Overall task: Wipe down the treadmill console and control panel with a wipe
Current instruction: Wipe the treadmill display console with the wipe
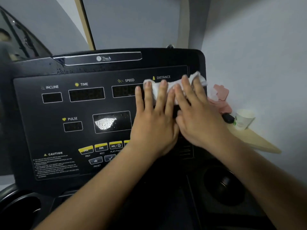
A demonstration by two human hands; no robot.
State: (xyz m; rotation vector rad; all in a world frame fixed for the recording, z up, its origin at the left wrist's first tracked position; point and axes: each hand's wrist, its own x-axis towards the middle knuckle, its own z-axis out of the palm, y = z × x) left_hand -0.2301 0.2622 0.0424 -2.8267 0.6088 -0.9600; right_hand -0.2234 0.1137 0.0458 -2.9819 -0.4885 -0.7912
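The black treadmill console (69, 110) fills the view, with labelled displays for incline, time, speed, distance and pulse, and yellow buttons (101, 146) lower down. A crumpled white wipe (172, 86) lies on the panel's upper right, under the DISTANCE label. My left hand (153, 117) presses flat on the wipe with straight, spread fingers. My right hand (194, 112) lies beside it, fingers straight, also pressing the wipe near the console's right edge. Both hands hide the display beneath them.
Right of the console, a wooden ledge (259, 141) carries a pink pack (221, 97), a white paper cup (244, 118) and a small dark object (228, 117). Cup holders sit at the lower left (20, 206) and lower right (224, 185). A grey wall stands behind.
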